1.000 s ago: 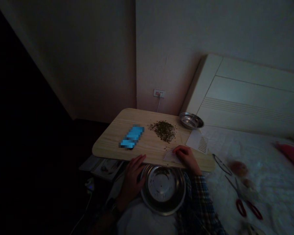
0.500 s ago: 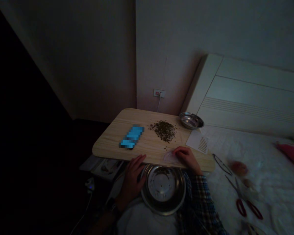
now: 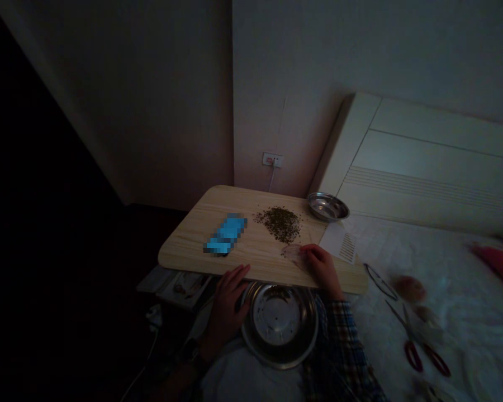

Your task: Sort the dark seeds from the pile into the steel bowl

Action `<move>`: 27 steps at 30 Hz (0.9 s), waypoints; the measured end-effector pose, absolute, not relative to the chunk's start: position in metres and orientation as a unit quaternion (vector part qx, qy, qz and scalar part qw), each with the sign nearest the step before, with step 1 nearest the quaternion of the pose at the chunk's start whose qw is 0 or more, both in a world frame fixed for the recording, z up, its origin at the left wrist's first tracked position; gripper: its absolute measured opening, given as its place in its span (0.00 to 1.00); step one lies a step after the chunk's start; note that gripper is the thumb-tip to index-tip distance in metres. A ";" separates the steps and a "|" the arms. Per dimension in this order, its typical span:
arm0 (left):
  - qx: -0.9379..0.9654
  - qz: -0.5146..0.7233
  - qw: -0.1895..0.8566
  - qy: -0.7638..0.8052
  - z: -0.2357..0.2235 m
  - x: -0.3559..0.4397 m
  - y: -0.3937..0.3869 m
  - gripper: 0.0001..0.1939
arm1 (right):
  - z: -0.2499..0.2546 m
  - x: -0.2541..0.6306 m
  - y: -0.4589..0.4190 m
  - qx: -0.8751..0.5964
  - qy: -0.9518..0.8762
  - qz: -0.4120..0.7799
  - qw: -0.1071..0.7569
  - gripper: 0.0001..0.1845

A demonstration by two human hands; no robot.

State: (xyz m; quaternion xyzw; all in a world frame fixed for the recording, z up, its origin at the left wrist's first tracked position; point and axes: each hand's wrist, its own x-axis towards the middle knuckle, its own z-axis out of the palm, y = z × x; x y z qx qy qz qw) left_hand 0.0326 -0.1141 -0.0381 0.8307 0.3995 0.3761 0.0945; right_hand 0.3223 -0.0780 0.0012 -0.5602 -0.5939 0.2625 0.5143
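I'm looking into what I take for a home bedroom, dimly lit. A pale panelled headboard (image 3: 423,159) stands near the wall (image 3: 293,67), with a bed (image 3: 473,296) under a rumpled white sheet in front of it. I also see a wall socket (image 3: 272,159) with a cord (image 3: 272,180) plugged in, and a small wooden table (image 3: 186,248) beside the bed.

Two hands (image 3: 228,304) (image 3: 323,273), two metal bowls (image 3: 276,321) (image 3: 327,207), one granule pile (image 3: 281,224), one table (image 3: 193,234)
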 end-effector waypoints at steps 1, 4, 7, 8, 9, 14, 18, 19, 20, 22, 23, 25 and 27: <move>0.830 0.377 0.095 0.400 -0.038 0.033 -0.114 0.11 | 0.001 0.322 -0.078 -0.560 -0.595 0.262 0.513 0.11; 0.829 0.375 0.094 0.404 -0.038 0.032 -0.114 0.10 | -0.001 0.323 -0.078 -0.560 -0.599 0.262 0.510 0.11; 0.829 0.377 0.095 0.402 -0.038 0.032 -0.114 0.11 | -0.002 0.324 -0.078 -0.562 -0.602 0.263 0.503 0.11; 0.830 0.377 0.096 0.400 -0.038 0.032 -0.114 0.11 | -0.002 0.324 -0.078 -0.563 -0.602 0.263 0.501 0.11; 0.830 0.377 0.097 0.399 -0.038 0.032 -0.114 0.11 | -0.002 0.324 -0.078 -0.565 -0.603 0.262 0.499 0.11; 0.831 0.374 0.093 0.400 -0.038 0.032 -0.114 0.11 | 0.001 0.324 -0.078 -0.564 -0.613 0.262 0.486 0.11; 0.831 0.373 0.092 0.403 -0.039 0.032 -0.113 0.12 | 0.004 0.323 -0.079 -0.555 -0.625 0.270 0.478 0.11; 0.831 0.371 0.092 0.404 -0.040 0.032 -0.114 0.12 | 0.004 0.322 -0.079 -0.552 -0.628 0.273 0.476 0.11; 0.831 0.370 0.092 0.405 -0.040 0.032 -0.114 0.12 | 0.005 0.322 -0.080 -0.549 -0.631 0.275 0.475 0.11; 0.831 0.371 0.092 0.404 -0.040 0.032 -0.114 0.13 | 0.007 0.321 -0.081 -0.545 -0.634 0.278 0.473 0.11; 0.830 0.374 0.091 0.404 -0.040 0.032 -0.114 0.13 | 0.008 0.321 -0.081 -0.544 -0.635 0.279 0.472 0.11; 0.829 0.377 0.091 0.403 -0.040 0.032 -0.113 0.13 | 0.008 0.321 -0.081 -0.542 -0.636 0.279 0.473 0.11; 0.829 0.377 0.092 0.402 -0.039 0.032 -0.113 0.13 | 0.007 0.321 -0.081 -0.542 -0.636 0.277 0.475 0.11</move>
